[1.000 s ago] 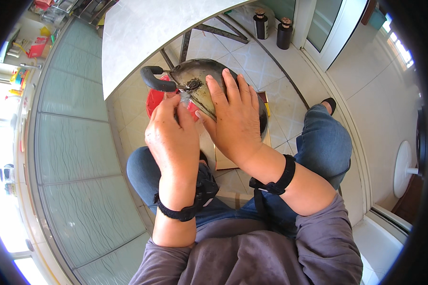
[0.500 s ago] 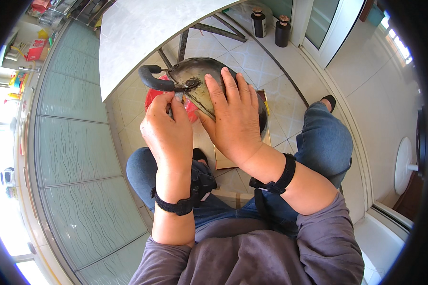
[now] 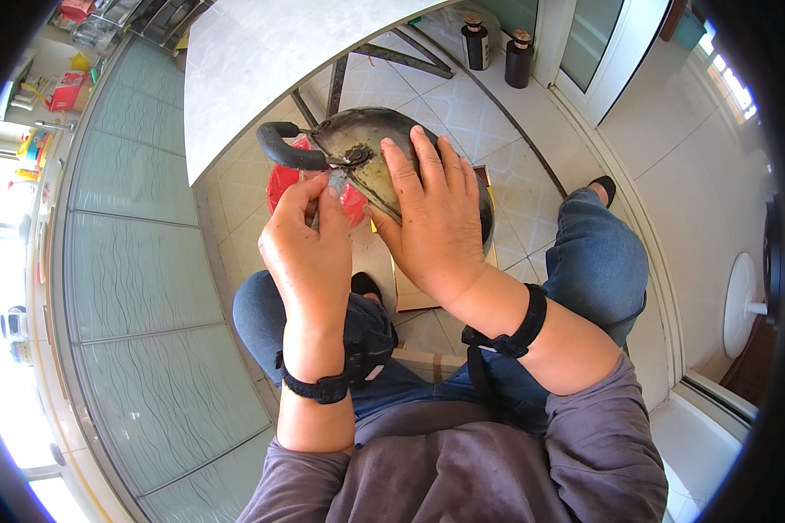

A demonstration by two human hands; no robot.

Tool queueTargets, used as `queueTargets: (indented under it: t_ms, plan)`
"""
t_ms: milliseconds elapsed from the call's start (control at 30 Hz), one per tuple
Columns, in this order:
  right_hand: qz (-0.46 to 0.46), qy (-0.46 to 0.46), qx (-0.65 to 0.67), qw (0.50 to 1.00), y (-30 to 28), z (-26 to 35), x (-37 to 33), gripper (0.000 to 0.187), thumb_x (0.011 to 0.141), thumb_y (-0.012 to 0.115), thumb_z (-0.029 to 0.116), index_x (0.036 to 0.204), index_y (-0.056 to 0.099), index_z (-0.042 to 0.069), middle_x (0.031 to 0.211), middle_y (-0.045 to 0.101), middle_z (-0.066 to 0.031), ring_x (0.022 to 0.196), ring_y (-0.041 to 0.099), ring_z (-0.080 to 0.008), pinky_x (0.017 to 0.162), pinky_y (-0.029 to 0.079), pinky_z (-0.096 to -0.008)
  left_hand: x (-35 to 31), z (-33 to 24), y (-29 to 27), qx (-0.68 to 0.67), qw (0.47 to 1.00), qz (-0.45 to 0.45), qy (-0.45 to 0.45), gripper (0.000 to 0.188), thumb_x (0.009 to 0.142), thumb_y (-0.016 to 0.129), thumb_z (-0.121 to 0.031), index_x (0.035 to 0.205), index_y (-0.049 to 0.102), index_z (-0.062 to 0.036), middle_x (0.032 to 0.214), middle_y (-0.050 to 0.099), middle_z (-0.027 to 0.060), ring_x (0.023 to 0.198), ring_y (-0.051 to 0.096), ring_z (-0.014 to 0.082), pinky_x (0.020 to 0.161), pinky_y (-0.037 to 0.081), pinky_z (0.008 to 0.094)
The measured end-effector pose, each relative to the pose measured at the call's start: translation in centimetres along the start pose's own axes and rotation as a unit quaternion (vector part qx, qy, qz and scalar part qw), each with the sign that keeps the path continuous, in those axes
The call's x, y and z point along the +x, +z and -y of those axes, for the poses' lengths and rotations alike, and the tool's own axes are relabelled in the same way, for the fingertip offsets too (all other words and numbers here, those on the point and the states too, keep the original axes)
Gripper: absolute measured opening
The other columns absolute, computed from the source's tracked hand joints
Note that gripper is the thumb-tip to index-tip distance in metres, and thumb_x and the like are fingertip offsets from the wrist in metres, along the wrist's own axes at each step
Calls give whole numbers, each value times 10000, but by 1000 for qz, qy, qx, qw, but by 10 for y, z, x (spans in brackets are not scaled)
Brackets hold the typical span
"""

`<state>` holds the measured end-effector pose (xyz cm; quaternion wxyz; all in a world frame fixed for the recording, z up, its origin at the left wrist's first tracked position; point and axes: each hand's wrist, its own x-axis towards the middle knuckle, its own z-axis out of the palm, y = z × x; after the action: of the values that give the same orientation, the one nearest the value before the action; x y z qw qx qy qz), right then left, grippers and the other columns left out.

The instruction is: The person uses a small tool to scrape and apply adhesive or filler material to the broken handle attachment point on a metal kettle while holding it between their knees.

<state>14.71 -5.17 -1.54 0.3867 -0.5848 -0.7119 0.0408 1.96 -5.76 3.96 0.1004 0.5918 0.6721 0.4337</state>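
Observation:
A dark, round pan or lid (image 3: 371, 139) is tilted up in front of me, with blackened grime on its worn surface. Its curved black loop handle (image 3: 292, 157) sticks out on the left, fixed by metal ends. My left hand (image 3: 310, 231) is closed in a pinch just below the handle's near end. A small greyish bit (image 3: 337, 179) shows at its fingertips; its kind cannot be made out. My right hand (image 3: 432, 205) lies flat on the pan, fingers stretched and slightly apart. A red plastic bag (image 3: 281, 185) shows behind and below the pan.
A grey-white tabletop (image 3: 262, 70) on dark metal legs (image 3: 337, 85) stands just beyond the pan. Two dark bottles (image 3: 518, 59) are on the floor at the back right. Frosted cabinet doors (image 3: 139, 270) line the left side. Beneath the pan is a yellowish board or box (image 3: 412, 292).
My left fingertips have shifted slightly down and right from the handle's end, and more of the greyish bit shows. The pan and my right hand have moved slightly to the right.

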Motion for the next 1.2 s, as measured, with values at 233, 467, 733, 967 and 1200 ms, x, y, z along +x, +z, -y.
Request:
queueTargets:
  t_ms: [233,467,733,967,1200]
  plan:
    - [3,-12,8,1000,-3,-5,2,699,874,722,345,1462,447,87,1474,425,-236,1325,404,-471,1106,319,-541,-3,11,-5,-45,999,25,0,180,960,621,-48,1101,689,41,870,706,87,778,633,115,726,509,258]
    - [-5,-37,26,999,-1,-18,6,683,881,705,395,1439,455,91,1453,447,-246,1306,430,-486,1094,330,-573,3,23,-8,-53,995,72,46,231,966,591,-36,1178,665,16,1027,716,137,877,657,167,811,518,302]
    - [14,-48,24,998,-5,-19,7,659,903,692,366,1449,460,78,1467,444,-225,1301,432,-462,1090,346,-531,-2,34,-11,-75,993,81,45,251,942,614,-19,1186,659,18,1062,717,150,921,682,198,834,524,309]
    - [-1,-53,38,998,-2,-23,9,656,901,678,417,1432,471,92,1448,460,-248,1300,441,-485,1084,349,-570,-8,38,-11,-73,992,96,33,244,939,614,-17,1175,664,21,1012,714,135,908,677,186,823,522,304]
    - [4,-62,32,998,-4,-23,9,656,905,675,410,1430,472,75,1437,471,-250,1284,452,-482,1080,356,-563,-8,15,-9,-156,979,107,-69,230,956,592,0,1174,657,29,941,689,64,869,623,96,783,499,251]
